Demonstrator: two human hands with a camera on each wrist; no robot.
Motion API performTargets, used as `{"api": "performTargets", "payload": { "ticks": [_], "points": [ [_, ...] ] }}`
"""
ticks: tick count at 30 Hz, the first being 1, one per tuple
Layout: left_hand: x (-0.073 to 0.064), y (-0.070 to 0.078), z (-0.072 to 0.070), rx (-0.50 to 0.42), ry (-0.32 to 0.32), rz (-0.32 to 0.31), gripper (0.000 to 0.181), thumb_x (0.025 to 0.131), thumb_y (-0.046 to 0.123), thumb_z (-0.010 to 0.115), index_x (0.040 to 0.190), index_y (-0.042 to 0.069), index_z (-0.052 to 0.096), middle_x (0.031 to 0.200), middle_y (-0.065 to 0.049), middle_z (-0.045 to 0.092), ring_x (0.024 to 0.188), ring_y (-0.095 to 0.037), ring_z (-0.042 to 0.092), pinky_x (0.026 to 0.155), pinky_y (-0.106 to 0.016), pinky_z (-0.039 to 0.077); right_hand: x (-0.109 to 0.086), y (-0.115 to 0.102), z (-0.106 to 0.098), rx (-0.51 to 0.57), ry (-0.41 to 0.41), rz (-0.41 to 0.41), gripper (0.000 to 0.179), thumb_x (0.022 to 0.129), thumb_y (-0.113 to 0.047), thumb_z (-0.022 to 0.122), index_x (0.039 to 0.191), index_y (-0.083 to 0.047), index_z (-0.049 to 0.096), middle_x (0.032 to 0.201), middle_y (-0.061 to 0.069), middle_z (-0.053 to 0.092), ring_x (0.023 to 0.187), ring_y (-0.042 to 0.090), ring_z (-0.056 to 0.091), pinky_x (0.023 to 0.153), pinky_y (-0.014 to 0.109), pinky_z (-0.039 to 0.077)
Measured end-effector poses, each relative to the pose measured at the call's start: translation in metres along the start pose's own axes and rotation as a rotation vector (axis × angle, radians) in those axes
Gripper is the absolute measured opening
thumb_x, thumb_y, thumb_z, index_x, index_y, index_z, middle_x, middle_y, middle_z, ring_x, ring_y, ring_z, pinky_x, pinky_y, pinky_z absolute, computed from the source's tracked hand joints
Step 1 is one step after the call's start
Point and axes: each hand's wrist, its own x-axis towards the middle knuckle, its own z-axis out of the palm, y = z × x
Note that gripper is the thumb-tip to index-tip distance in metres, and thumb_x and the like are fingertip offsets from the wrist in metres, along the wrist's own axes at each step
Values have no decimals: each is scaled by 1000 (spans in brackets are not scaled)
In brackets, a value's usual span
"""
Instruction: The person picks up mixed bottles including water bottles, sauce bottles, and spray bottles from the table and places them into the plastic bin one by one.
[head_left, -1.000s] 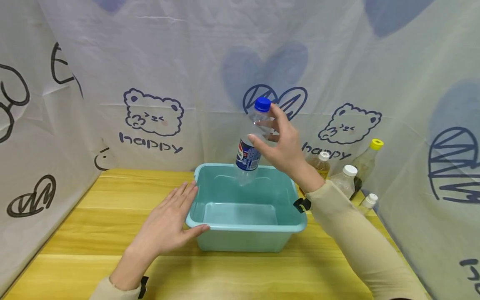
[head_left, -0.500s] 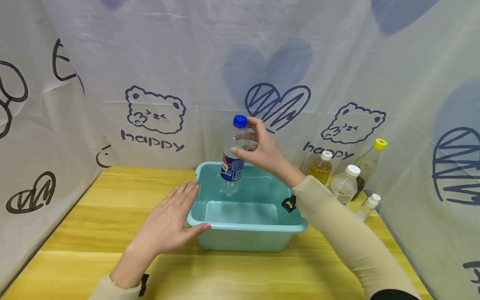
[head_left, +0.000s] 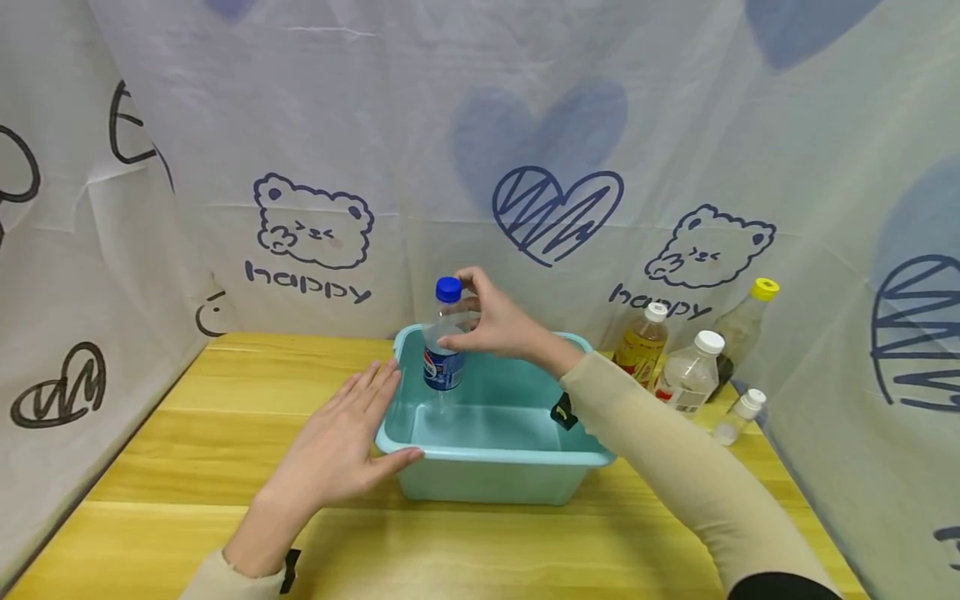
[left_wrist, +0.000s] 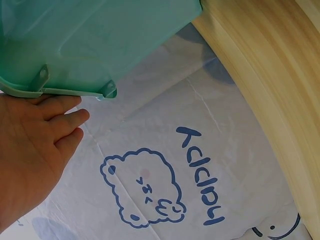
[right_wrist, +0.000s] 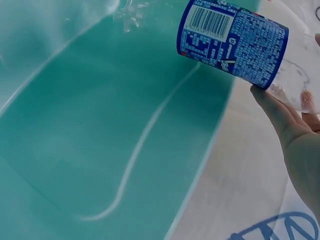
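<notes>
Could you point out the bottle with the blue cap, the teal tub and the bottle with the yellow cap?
Blue-capped bottle (head_left: 443,369): head view, on its blue label.
Teal tub (head_left: 487,479): head view, on its near outer wall.
Yellow-capped bottle (head_left: 742,330): head view, on its see-through body.

A pale wood-grain worktop (head_left: 172,417) meets a whitish cloth (head_left: 420,125) printed with a hatched heart (head_left: 558,212), solid blue hearts and two line-drawn bears, each above the word "happy". Toward the worktop's right edge stand an amber-filled bottle (head_left: 640,348), a clear white-capped bottle (head_left: 688,373), a yellow-capped bottle (head_left: 742,325) with dark contents low down, and a small white-capped bottle (head_left: 738,418) nearest the front.
</notes>
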Motion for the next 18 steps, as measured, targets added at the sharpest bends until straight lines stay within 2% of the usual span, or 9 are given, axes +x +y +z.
{"api": "performTargets", "payload": {
  "ticks": [4,8,13,18],
  "points": [
    [0,0,0,6,4,5,102,95,73,53,160,-3,32,169,-17,27,156,-37,27,127,-50,27,3,4,7,-29,-55,20,79,84,0,85,142,-2,31,140,24,51,129,36,61,101,42,59],
    [-1,0,0,8,11,9,102,96,73,53,160,-3,33,169,-18,28,156,-38,27,127,-50,27,6,8,13,-75,-94,21,80,84,-3,86,141,-3,31,137,21,51,132,40,58,102,44,58],
    [-1,0,0,13,20,14,102,96,73,53,160,-4,33,168,-19,28,155,-38,28,127,-50,27,6,15,19,-147,-121,12,80,83,-8,88,141,-5,33,134,16,52,130,39,59,97,40,61],
    [-1,0,1,10,24,13,101,96,73,53,159,-3,35,168,-18,29,155,-38,29,126,-51,29,5,20,20,-149,-131,20,78,85,-10,87,142,-5,34,137,16,51,129,37,59,99,39,60]
  ]
}}
